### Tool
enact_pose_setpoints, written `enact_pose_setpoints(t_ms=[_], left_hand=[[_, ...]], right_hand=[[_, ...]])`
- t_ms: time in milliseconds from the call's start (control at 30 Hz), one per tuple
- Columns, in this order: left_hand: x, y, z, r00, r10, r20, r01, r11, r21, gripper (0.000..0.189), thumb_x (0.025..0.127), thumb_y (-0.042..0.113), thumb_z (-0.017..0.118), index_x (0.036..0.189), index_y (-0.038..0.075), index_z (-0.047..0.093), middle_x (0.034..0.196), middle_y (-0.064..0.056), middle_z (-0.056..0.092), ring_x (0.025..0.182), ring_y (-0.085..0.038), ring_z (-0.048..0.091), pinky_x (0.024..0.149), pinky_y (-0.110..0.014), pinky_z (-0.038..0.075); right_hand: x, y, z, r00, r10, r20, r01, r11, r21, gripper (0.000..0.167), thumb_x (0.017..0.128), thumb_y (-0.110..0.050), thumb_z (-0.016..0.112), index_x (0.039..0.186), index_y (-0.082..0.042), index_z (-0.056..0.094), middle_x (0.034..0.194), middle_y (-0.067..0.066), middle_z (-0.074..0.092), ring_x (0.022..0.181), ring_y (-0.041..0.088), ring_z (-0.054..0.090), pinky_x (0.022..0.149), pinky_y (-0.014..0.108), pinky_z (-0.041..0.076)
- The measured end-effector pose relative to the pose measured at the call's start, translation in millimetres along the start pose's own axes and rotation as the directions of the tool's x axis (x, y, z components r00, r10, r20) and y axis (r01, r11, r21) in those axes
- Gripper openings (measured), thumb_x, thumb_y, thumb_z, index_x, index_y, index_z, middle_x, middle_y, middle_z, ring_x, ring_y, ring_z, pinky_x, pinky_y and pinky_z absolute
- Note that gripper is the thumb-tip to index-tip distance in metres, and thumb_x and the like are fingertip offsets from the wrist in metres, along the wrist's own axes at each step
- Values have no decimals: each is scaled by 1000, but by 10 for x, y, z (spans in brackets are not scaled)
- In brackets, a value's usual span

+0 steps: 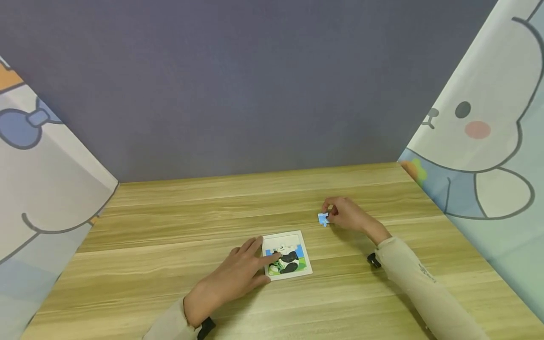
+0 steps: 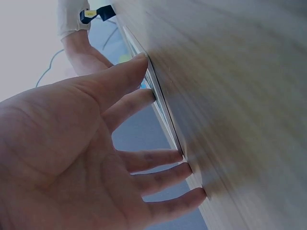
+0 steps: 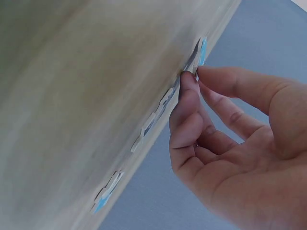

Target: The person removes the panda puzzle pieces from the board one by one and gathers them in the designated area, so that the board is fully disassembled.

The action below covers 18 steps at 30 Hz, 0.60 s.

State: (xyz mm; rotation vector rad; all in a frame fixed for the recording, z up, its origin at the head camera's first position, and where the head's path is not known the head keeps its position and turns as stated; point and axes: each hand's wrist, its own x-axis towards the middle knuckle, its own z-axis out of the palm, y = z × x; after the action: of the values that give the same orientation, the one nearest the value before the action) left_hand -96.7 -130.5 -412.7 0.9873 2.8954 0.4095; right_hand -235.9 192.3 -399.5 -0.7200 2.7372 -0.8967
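Note:
A square panda jigsaw puzzle in a white frame (image 1: 309,271) lies on the table. My left hand (image 1: 240,269) rests at its left edge, fingers spread, with the index finger reaching over the panda picture; in the left wrist view the thumb (image 2: 127,74) touches the frame's side. The upper part of the puzzle shows a pale bare area. Beyond the frame to the right, my right hand (image 1: 349,215) pinches a blue jigsaw piece (image 1: 322,218) between thumb and fingertips, close to the tabletop. Its far side is hidden by the fingers.
In the right wrist view, more loose jigsaw pieces lie low on the table, one with blue (image 3: 109,191) apart from the others. A grey panel (image 1: 255,94) stands behind the wooden table (image 1: 170,226), with cartoon-printed panels (image 1: 488,85) at both sides.

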Motion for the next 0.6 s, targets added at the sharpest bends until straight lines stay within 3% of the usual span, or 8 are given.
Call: enact_pose_setpoints(t_ms=[167,433,600], left_hand=[[-5,7,-16,1000,20,-14,-20,1000,19,51,95,36,68,143,26,56,148,-28,40,135,-46,41,91,-64,47],[2,13,-7,1000,13,-13,-13,1000,20,51,94,36,68,143,27,56,148,-28,41,135,-45,42,90,-65,47],[9,14,-1,1000,16,-24,-16,1000,11,51,93,35,70,142,26,57,147,-28,42,135,-45,42,89,-66,47]], right_hand=[[9,-21,22,999,41,-3,-41,999,-19,21,86,9,58,101,-4,66,68,5,60,55,12,45,52,25,37],[3,-76,92,999,23,-49,-32,985,-171,18,83,7,65,98,-3,67,74,3,61,62,14,49,56,28,41],[-9,-76,84,999,-4,-49,-5,985,-174,20,84,7,61,100,-3,68,77,3,62,63,14,50,57,29,42]])
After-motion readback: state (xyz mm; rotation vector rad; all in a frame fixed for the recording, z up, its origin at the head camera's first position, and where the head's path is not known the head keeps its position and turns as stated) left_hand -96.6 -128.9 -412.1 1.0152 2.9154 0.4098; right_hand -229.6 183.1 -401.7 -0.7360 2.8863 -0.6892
